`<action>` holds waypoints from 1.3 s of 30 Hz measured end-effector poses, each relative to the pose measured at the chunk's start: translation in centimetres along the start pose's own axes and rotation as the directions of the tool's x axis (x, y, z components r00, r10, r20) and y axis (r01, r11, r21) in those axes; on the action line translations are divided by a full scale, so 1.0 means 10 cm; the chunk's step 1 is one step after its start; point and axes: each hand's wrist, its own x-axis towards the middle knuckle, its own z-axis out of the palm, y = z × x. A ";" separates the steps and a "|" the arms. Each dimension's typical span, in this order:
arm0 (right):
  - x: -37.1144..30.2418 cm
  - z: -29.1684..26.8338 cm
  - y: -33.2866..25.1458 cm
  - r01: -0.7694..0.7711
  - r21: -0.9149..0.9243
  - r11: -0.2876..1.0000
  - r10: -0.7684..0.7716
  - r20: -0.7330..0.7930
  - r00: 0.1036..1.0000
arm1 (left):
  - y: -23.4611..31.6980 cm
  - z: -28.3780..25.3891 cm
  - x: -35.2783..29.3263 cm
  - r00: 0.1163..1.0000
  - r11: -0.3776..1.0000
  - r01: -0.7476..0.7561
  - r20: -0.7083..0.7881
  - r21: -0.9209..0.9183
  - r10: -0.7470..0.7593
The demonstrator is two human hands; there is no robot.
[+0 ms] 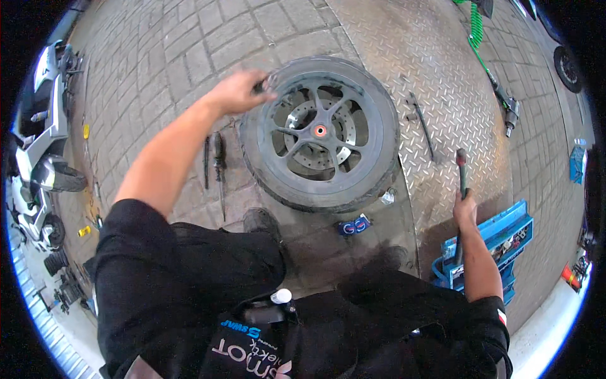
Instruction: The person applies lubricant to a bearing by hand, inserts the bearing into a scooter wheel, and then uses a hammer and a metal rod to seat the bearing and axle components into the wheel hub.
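Observation:
A motorcycle wheel (382,156) with black tyre, dark spoked rim and brake disc lies flat on the paving before me. My left hand (241,93) is at its far left edge, fingers curled round a small dark piece, blurred and too small to name. Away to the right, my right hand (466,208) is closed round the handle of a hammer (461,165) with a reddish-brown head. The hammer's head points away from me and its handle end reaches back over a blue metal toolbox (523,216). A red-ringed hub (320,131) shows at the wheel's centre.
Left of the wheel lie a screwdriver (219,165) and a thin dark rod (206,163). A blue packet (354,225) sits by its near edge. On the steel tread plate (454,82) rests a long bar (423,128). An air tool (511,115) with green hose lies farther right. Motorcycles stand left.

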 end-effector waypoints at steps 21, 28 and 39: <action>-0.54 0.11 -1.84 0.544 0.146 0.826 -0.562 0.278 0.779 | -0.73 1.17 -1.75 0.586 0.992 0.020 0.803 0.122 -0.110; -0.61 0.82 -2.11 0.283 0.352 0.892 -0.308 0.018 0.951 | -0.91 1.39 -1.46 0.579 0.921 -0.352 0.812 0.165 0.076; 0.53 0.70 -1.61 0.165 -0.109 0.980 -0.181 -0.160 0.970 | -0.88 1.33 -1.26 0.505 0.904 -0.392 0.861 0.173 0.054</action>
